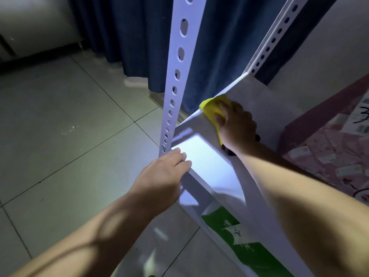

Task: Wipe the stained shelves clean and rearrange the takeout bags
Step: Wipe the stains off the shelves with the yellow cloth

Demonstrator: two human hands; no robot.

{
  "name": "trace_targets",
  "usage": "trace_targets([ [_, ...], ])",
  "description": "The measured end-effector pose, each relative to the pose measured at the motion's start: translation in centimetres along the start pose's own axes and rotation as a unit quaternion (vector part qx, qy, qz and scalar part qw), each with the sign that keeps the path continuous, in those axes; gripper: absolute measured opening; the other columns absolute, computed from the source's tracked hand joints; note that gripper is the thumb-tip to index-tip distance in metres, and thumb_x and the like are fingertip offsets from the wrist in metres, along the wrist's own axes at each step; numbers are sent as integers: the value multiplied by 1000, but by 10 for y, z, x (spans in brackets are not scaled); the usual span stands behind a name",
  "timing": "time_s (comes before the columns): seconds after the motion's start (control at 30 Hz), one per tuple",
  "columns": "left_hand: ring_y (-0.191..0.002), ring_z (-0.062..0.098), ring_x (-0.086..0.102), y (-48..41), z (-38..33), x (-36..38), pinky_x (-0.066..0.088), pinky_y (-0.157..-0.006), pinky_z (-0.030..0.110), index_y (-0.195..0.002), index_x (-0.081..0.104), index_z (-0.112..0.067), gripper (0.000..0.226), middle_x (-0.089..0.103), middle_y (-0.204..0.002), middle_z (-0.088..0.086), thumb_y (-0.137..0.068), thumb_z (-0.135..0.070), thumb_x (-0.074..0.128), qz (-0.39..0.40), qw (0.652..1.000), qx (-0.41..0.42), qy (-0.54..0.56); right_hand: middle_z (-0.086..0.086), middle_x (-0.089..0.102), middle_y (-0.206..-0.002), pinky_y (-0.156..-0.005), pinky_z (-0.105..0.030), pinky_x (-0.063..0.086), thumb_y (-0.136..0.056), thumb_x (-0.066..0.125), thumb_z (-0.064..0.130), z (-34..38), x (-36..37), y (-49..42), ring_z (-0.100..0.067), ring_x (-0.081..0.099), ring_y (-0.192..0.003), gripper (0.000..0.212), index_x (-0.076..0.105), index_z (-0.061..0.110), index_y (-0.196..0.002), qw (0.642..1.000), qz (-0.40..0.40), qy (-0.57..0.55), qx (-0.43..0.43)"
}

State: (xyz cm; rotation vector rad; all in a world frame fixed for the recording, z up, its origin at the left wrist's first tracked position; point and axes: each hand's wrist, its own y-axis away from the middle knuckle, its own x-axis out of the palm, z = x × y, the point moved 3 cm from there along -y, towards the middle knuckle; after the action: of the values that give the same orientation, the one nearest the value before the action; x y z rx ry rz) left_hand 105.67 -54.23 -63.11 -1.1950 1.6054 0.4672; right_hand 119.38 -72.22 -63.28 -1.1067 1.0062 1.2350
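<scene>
My right hand (235, 120) pressed the yellow cloth (210, 107) under bent fingers at the shelf (269, 108)'s far side edge, my left hand (165, 172) lay loose-fingered on its front corner for steadiness, and firm overlapping strokes toward me seemed best.

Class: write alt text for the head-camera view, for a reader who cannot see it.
A right hand presses a yellow cloth onto a white shelf, the left hand resting on its near corner. A pink bag sits alongside.

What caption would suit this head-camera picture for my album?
Right hand holds a yellow cloth against the white metal shelf; left hand rests on its near corner.
</scene>
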Motion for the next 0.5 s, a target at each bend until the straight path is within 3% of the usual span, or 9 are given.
trace_targets([
  [0.03,-91,30,67,0,1,0,58,-65,39,-92,69,0,40,69,-94,14,-52,4,74,3,1000,2,1,-7,38,-138,-89,-45,35,-96,39,41,1,1,-5,-38,42,-113,41,36,33,-136,1000,2,0,31],
  [0.1,-92,31,68,0,3,0,58,-65,40,-93,70,-1,51,69,-95,13,-44,7,80,11,1000,-1,3,-6,38,-138,-86,-44,35,-95,39,40,12,-1,-1,-37,43,-112,40,37,33,-135,1000,10,12,10],
  [0.27,-98,29,67,0,5,-1,58,-64,37,-97,72,-6,52,70,-101,9,-47,5,81,15,1000,-13,10,5,43,-141,-91,-44,42,-90,39,47,28,-6,46,-32,48,-114,41,43,40,-131,969,49,-23,-240],
  [0.33,-98,29,66,-1,5,-1,59,-64,37,-97,71,-7,51,70,-102,9,-49,5,80,18,1000,-11,11,1,46,-140,-94,-46,41,-92,45,45,13,-7,34,-34,47,-117,41,45,38,-133,979,34,-34,-200],
  [0.43,-91,28,67,-2,5,-3,58,-61,35,-93,71,-7,47,70,-96,8,-48,4,80,26,1000,-7,12,-6,43,-137,-90,-46,36,-95,39,43,-6,-1,3,-36,45,-117,40,39,35,-134,1000,12,-6,-10],
  [0.5,-89,28,67,-2,3,-4,58,-58,34,-92,71,-7,45,69,-95,8,-50,4,80,27,999,-15,12,-6,38,-136,-87,-46,33,-94,34,44,4,4,-1,-35,43,-115,36,33,37,-129,999,7,1,52],
])
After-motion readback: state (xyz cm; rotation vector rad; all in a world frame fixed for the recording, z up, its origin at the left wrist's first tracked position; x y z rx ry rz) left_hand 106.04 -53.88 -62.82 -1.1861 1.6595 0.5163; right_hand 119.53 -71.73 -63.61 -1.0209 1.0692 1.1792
